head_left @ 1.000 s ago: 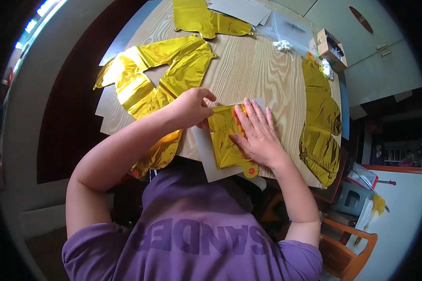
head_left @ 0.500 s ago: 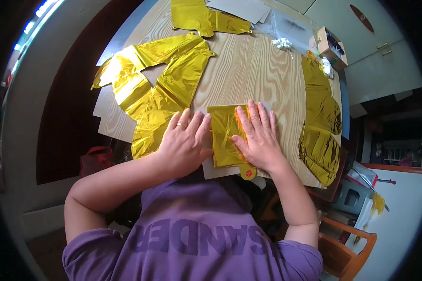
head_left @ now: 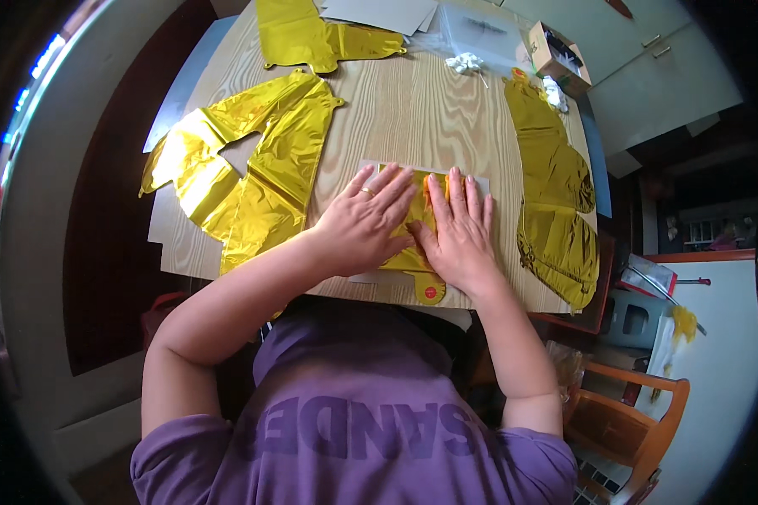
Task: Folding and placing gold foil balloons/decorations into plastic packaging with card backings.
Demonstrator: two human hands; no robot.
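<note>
A gold foil balloon [head_left: 403,259], folded into a flat rectangle, lies on a pale card [head_left: 482,184] near the table's front edge. Its rounded tab with a red dot [head_left: 430,293] sticks out toward me. My right hand [head_left: 456,231] rests flat on the folded foil's right part, fingers stretched and slightly spread. Over the left part lies my left hand [head_left: 360,223], also flat, its fingers pointing up and right and a ring on one of them. Between them the two hands hide most of the foil. Neither hand grips anything.
Unfolded gold foil balloons lie on the wooden table [head_left: 396,118]: one to the left [head_left: 286,143], one at the far left [head_left: 299,38], one along the right edge [head_left: 556,160]. Grey-white cards [head_left: 379,13], clear plastic bags [head_left: 480,38], white bundles [head_left: 464,62] and a cardboard box [head_left: 559,59] sit farther back.
My left hand has slid rightward from beside the folded foil onto it. My right hand stays flat on its right part. The whole view has shifted slightly.
</note>
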